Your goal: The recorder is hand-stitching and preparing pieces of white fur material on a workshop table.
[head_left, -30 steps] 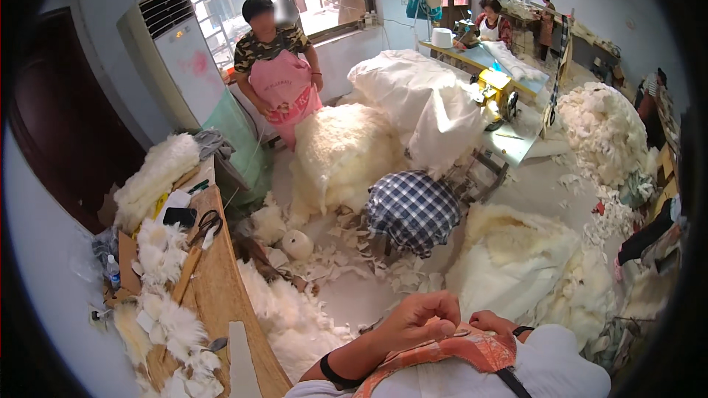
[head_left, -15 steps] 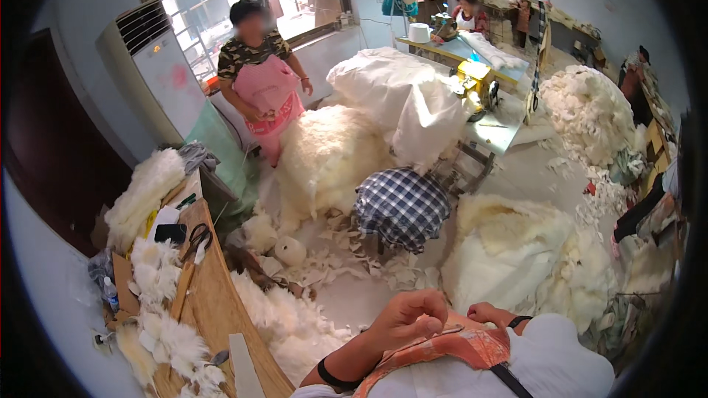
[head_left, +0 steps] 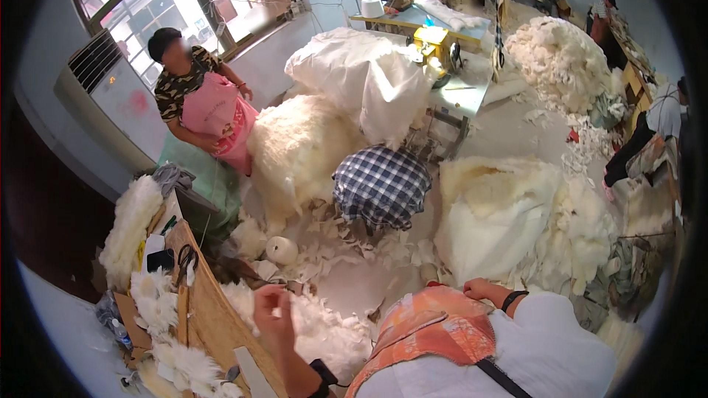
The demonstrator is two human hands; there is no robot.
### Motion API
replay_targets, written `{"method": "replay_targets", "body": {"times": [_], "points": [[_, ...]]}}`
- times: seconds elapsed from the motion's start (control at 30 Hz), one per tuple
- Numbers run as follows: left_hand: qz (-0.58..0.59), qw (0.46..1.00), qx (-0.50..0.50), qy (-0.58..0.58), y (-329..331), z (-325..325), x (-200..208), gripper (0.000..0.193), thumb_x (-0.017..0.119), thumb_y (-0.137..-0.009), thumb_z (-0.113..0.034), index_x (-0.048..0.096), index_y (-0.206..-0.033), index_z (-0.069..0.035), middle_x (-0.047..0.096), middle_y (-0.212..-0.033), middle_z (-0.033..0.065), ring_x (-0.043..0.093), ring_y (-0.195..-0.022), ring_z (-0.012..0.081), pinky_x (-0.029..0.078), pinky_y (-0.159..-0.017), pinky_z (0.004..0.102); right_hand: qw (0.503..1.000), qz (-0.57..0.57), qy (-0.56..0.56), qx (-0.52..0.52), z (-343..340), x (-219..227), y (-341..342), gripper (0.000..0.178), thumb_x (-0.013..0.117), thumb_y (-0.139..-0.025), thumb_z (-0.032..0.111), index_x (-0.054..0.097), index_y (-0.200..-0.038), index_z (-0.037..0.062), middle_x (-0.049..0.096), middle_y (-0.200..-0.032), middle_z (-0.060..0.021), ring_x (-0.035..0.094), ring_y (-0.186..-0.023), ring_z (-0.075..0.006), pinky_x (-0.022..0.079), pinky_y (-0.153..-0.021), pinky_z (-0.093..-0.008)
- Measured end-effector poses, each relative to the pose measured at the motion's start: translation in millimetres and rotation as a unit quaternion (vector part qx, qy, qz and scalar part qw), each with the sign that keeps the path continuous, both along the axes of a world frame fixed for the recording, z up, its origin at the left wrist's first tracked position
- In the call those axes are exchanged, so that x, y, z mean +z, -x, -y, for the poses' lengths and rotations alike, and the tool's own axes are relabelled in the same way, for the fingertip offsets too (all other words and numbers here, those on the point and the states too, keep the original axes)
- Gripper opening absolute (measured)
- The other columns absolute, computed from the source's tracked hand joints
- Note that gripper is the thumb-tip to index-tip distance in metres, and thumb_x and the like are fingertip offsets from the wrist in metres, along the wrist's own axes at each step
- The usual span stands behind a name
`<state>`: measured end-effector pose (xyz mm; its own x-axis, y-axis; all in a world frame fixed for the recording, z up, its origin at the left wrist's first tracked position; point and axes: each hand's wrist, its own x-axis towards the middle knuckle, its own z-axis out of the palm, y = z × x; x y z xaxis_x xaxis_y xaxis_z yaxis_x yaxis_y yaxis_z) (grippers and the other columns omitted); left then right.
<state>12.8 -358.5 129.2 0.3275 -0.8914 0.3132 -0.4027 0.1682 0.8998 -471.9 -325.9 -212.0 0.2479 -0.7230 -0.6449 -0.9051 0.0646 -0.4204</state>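
My left hand (head_left: 273, 317) is raised beside the wooden bench (head_left: 210, 280), above loose white fleece (head_left: 324, 332). Its fingers are loosely bent and a little blurred, and nothing shows in them. At the right edge of the orange patterned apron (head_left: 435, 317) on my lap, my right hand (head_left: 481, 290) rests with its fingers curled in; what they hold, if anything, is hidden. On the bench lie black-handled scissors (head_left: 186, 262), a dark phone (head_left: 160, 260) and white fleece tufts (head_left: 155, 298).
A stool with a checked cover (head_left: 381, 186) stands ahead, with scraps around it. Beyond are a large fleece heap (head_left: 302, 147) and a yellow sewing machine (head_left: 431, 46). A person in a pink apron (head_left: 221, 118) stands at left. A white fleece-lined piece (head_left: 494, 214) lies to the right.
My left hand has moved left and down from over my lap toward the bench. My right hand stays beside the apron. The view has shifted, and the person at left has turned slightly.
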Motion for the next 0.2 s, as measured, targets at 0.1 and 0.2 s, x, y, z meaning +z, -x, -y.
{"method": "replay_targets", "body": {"times": [0.1,0.2], "points": [[0.253,0.940,0.198,-0.116,-54,-21,-26,0.029,0.063,-0.084,-0.014,0.051,-0.109,-0.005,0.057,-0.093,0.0114,0.056,-0.078,0.0209,0.045,-0.067,0.0323,1.000,-0.013,0.003,-0.008,-7,2,-13,0.025,0.060,-0.075,0.029,0.067,-0.093,0.0125,0.068,-0.090,-0.0112,0.064,-0.083,-0.0295,0.050,-0.075,-0.0384],[0.413,0.848,0.265,-0.198,-100,-42,-69,0.038,0.065,-0.083,-0.019,0.048,-0.115,-0.008,0.050,-0.115,0.0158,0.051,-0.106,0.0241,0.042,-0.089,0.0395,1.000,-0.007,0.012,-0.024,-6,-6,-22,0.025,0.062,-0.074,0.029,0.067,-0.092,0.0129,0.068,-0.090,-0.0115,0.064,-0.083,-0.0291,0.050,-0.075,-0.0383]]}}
